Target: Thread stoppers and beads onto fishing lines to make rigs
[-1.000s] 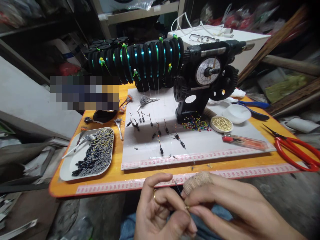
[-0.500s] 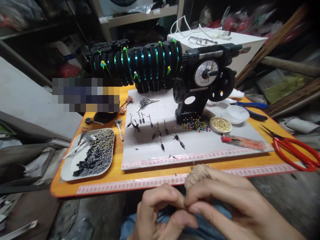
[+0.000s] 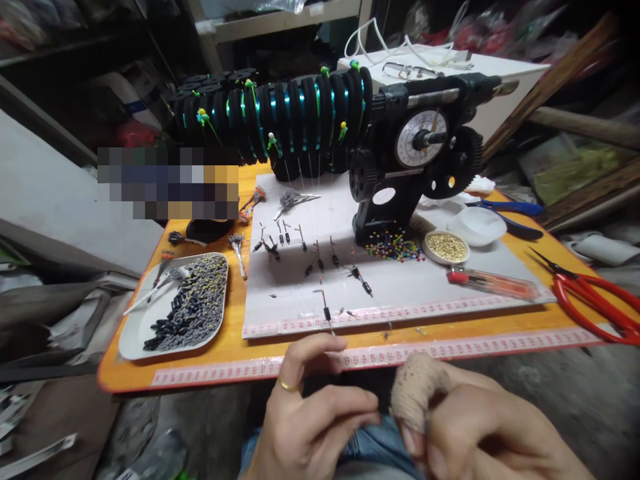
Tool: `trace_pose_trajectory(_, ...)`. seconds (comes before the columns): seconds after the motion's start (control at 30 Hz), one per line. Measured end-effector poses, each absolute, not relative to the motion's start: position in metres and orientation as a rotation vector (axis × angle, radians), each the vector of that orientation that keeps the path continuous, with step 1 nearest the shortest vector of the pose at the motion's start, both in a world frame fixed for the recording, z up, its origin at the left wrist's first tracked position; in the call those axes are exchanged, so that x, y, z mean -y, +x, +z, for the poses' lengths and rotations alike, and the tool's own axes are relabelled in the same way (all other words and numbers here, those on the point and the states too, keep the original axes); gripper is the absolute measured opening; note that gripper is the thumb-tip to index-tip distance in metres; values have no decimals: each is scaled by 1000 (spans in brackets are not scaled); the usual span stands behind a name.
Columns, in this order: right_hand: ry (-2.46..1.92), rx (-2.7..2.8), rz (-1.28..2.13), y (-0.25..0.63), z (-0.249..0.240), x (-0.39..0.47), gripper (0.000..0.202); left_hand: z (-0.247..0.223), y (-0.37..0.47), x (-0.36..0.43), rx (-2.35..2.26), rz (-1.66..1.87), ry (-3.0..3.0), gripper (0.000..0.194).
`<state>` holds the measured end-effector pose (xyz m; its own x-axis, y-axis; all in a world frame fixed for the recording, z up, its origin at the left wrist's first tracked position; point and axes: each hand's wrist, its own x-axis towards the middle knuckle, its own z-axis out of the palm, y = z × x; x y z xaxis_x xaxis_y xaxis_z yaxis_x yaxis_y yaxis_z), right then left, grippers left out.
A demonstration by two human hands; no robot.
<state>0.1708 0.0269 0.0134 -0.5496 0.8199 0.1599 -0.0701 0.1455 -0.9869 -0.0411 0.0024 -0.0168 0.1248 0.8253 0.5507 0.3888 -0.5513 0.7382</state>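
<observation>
Below the table's front edge, my left hand (image 3: 315, 410) has its fingers bent but apart, and I see nothing between them. A ring is on one finger. Just beyond its fingertips lies a small black cylinder on a thin stem (image 3: 327, 312). My right hand (image 3: 465, 420), to the right, has thumb and fingers pressed together in a pinch. A tiny dark bit shows at the pinch, too small to name. Beige wrapping (image 3: 417, 390) covers one of its fingers. Several similar black pieces (image 3: 320, 263) lie on the white board (image 3: 285, 307).
A white tray (image 3: 125, 333) of small grey and black pieces stands left. Behind is a black geared machine (image 3: 385, 193) with a dial. Coloured-head pins (image 3: 395, 245), a dish of gold bits (image 3: 447, 248), a cutter (image 3: 493, 281) and red-handled scissors (image 3: 590, 303) lie right.
My hands, which met at the fingertips, have come apart. The left has opened and shifted left; the right has moved right and turned, its fingers curling in. The view has shifted slightly.
</observation>
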Motion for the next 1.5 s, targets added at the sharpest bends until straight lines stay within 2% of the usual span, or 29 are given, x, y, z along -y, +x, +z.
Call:
trace_pose_trajectory(0.1, -903, 1729, 1364, 164, 16, -30, 12, -13, -38, -3, -1216, 1444, 1965, 7)
trace_pose_trajectory(0.2, -1127, 1644, 1468, 158, 15, -29, 2, -6, -35, -5, -1102, 1406, 1835, 13)
trace_pose_trajectory(0.5, -1143, 1475, 1710, 154, 12, -29, 12, -12, -15, 12, -1180, 1535, 1153, 28)
trace_pose_trajectory(0.7, -1130, 1436, 1763, 154, 11, -26, 17, -10, -11, 14, -1182, 1551, 1123, 31)
trace_pose_trajectory(0.93, -1127, 1490, 1726, 154, 16, -30, 15, -14, -15, 14, -1183, 1534, 1288, 32)
trace_pose_trajectory(1.1, -1119, 1544, 1748, 156, 16, -31, 14, -18, -26, 8, -1126, 1460, 1614, 32)
trace_pose_trajectory(1.27, -1175, 1718, 1697, 163, 15, -34, 15, 0, -38, -4, -1017, 1226, 2084, 26)
trace_pose_trajectory(1.4, -1183, 1752, 1803, 166, 16, -42, 9, 14, -40, -13, -837, 1060, 2336, 24)
trace_pose_trajectory(1.5, -1135, 1784, 1698, 165, 16, -44, 6, 9, -37, -18, -805, 1144, 2372, 21)
